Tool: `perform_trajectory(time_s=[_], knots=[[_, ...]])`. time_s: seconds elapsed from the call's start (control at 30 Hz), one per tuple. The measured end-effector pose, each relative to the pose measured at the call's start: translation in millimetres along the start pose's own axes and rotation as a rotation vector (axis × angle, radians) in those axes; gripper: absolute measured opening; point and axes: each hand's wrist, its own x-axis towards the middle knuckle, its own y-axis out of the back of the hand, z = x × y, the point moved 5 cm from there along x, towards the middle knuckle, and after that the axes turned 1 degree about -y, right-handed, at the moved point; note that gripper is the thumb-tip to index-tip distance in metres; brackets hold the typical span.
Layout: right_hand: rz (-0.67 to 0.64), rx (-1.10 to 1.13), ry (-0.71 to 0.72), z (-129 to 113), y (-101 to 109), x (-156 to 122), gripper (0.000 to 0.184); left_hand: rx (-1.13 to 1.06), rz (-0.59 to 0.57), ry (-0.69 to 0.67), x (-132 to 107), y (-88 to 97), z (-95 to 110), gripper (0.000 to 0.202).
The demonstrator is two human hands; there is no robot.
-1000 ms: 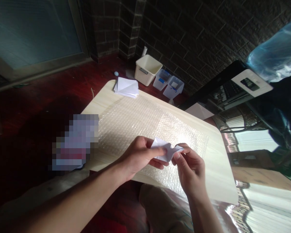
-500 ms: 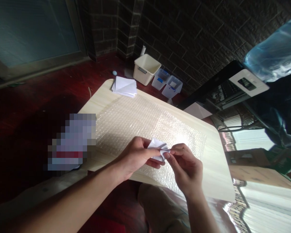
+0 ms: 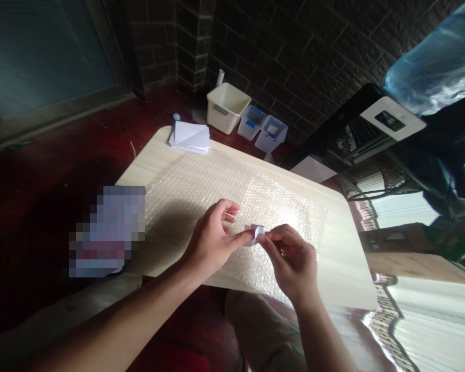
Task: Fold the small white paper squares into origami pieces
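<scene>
A small piece of folded white paper [image 3: 258, 232] is held above the bubble wrap, its upper edge standing up. My right hand [image 3: 296, 259] pinches its right side between thumb and fingers. My left hand [image 3: 211, 238] is to the left, its thumb tip at the paper's left edge and its other fingers lifted away, apart and slightly curled. Below both hands, a clear bubble wrap sheet [image 3: 194, 181] covers much of the pale wooden table [image 3: 339, 248]. The paper's underside is hidden.
A stack of white paper sheets [image 3: 189, 137] lies at the table's far left corner. Beyond it on the floor stand a cream basket [image 3: 227, 111] and two clear bins [image 3: 271, 135]. A black-and-white machine [image 3: 387, 120] and a cardboard box [image 3: 418, 263] are on the right.
My left fingers have come off the paper and spread, leaving only the thumb at its edge. The paper shows smaller and turned in my right hand. The view has shifted slightly.
</scene>
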Motion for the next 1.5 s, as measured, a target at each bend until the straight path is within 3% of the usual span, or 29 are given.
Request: perform_trajectory(time_s=[0.27, 0.53, 0.77, 0.9, 1.07, 1.3, 1.37, 1.5], knots=[[-0.061, -0.057, 0.043, -1, -3, 0, 0.006, 0.028, -0.070, -0.063, 3, 2.4, 5, 0.029], [-0.064, -0.212, 0.111, -15, -4, 3, 0.009, -0.189, -0.322, 0.029, -3, -10.4, 7, 0.037], [-0.053, -0.235, 0.092, -11, -5, 2, 0.009, -0.137, -0.286, 0.044, -7, -11.0, 7, 0.019], [-0.055, -0.196, 0.070, -9, -5, 1, 0.008, -0.231, -0.253, 0.087, -5, -9.2, 9, 0.019], [-0.099, -0.202, 0.106, -10, -10, 1, 0.040, -0.390, -0.223, 0.202, -4, -8.0, 8, 0.021], [-0.086, -0.167, 0.095, -11, -12, 1, 0.033, -0.518, -0.206, 0.283, -4, -8.9, 8, 0.022], [-0.076, -0.084, 0.049, -9, -11, 1, 0.030, -0.537, -0.207, 0.275, -4, -8.4, 9, 0.021], [0.000, 0.210, -0.177, 4, -7, 4, 0.033, -0.565, -0.267, 0.265, -3, -9.7, 12, 0.023]])
